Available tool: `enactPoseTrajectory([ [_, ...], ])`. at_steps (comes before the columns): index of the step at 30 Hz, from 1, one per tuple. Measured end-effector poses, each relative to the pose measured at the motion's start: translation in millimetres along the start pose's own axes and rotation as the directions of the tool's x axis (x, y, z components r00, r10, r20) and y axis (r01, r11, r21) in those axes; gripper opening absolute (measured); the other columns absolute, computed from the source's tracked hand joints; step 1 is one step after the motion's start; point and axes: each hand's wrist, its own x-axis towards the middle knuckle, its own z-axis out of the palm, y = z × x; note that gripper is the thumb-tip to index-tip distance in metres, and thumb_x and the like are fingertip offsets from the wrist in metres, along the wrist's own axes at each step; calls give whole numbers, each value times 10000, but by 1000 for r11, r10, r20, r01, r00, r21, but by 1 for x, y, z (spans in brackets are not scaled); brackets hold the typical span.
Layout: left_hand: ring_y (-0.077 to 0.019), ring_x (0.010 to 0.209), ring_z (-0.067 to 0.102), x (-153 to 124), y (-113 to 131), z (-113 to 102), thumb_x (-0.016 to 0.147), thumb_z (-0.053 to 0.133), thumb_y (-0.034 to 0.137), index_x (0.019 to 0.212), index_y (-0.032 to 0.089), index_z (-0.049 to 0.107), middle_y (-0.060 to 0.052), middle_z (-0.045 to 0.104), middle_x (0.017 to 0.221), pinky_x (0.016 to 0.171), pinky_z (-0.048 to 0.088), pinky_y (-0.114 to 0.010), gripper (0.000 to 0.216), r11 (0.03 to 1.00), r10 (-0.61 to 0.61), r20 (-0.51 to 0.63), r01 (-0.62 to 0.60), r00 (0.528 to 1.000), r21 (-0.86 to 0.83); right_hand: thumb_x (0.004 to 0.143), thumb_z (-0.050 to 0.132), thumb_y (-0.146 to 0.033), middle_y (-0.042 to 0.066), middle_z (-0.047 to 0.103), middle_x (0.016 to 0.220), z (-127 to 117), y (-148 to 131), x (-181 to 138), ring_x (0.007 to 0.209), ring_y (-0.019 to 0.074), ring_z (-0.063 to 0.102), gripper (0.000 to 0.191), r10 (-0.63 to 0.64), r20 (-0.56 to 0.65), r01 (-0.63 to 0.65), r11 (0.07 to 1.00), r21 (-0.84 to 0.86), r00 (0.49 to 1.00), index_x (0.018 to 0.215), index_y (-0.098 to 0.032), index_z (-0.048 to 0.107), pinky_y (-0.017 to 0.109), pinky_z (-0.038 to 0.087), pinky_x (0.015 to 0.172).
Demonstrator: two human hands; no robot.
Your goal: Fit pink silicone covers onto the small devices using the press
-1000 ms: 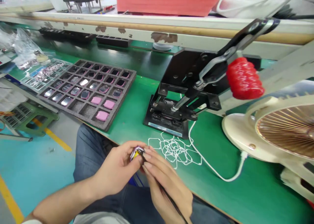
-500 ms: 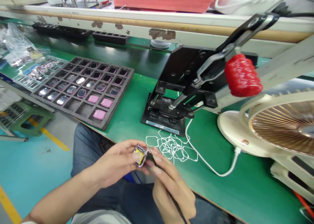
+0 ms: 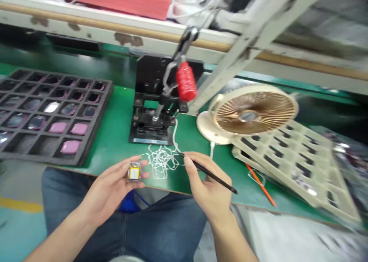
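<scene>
My left hand (image 3: 110, 185) holds a small watch case (image 3: 134, 172) with a clear-looking rim and a yellow-edged pale square inside, tilted toward me. Curled around slim black tweezers (image 3: 214, 174), my right hand (image 3: 211, 181) is to the right of a tangled pile of thin white ring gaskets (image 3: 162, 160) on the green bench. The tips point left at the pile's right edge; blur hides whether they touch a ring. A black press (image 3: 153, 116) with a red-wrapped handle (image 3: 186, 82) stands just behind the pile.
A dark foam tray (image 3: 83, 149) with pink and dark-faced watch cases lies at the left. Right of the press stand a cream fan (image 3: 253, 108) and stacked beige trays (image 3: 290, 158). An orange stick (image 3: 261, 185) lies near the front edge. A shelf rail (image 3: 100, 30) crosses behind.
My view has swung right. The hands, close together at the watch case before, have parted; the right one has carried the tweezers over to the white rings.
</scene>
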Motion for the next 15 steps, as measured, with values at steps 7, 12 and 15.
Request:
enactPoseTrajectory([
  [7, -387, 1290, 723, -2, -2, -15, 811, 909, 369, 1445, 295, 709, -106, 747, 1434, 950, 700, -389, 669, 990, -82, -205, 104, 975, 99, 1143, 368, -433, 78, 743, 960, -96, 18, 0, 850, 206, 709, 420, 311, -190, -365, 797, -482, 931, 1183, -191, 709, 313, 565, 782],
  [12, -373, 1065, 819, 4, -14, -30, 732, 956, 338, 1376, 386, 736, -51, 817, 1303, 809, 733, -379, 682, 988, -106, -206, 127, 973, 92, 1014, 575, -400, 169, 774, 976, -210, 53, 36, 925, 297, 716, 343, 522, -316, -503, 266, -822, 792, 1050, -146, 802, 349, 507, 790],
  [15, -362, 1095, 813, 4, -22, -26, 712, 969, 309, 1243, 399, 795, -16, 828, 1278, 848, 725, -362, 566, 987, -124, -216, 143, 969, 76, 958, 667, -433, 189, 774, 917, -249, 71, 49, 880, 329, 719, 325, 629, -330, -502, 112, -858, 704, 989, -158, 837, 359, 478, 725],
])
